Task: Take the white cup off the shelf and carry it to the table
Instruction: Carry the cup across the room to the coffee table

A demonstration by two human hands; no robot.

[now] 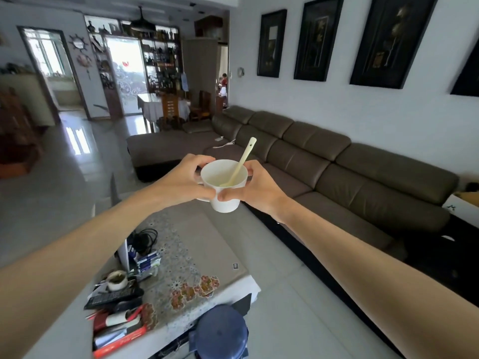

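The white cup (225,186) is held up in the air at arm's length, above the far end of the low table (197,244). A pale spoon (243,159) stands in it, leaning to the upper right. My left hand (185,181) grips the cup's left side, over the handle. My right hand (255,187) clasps the right side, thumb pressed on the front of the cup. The table has a grey patterned top with flower stickers near its front edge. No shelf can be made out near the hands.
A long brown sofa (337,172) runs along the right wall. On the table's near left lie a small bowl (117,279), a remote (114,299), books (116,330) and cables (145,238). A blue stool (220,332) stands at the table's front. Tiled floor lies between table and sofa.
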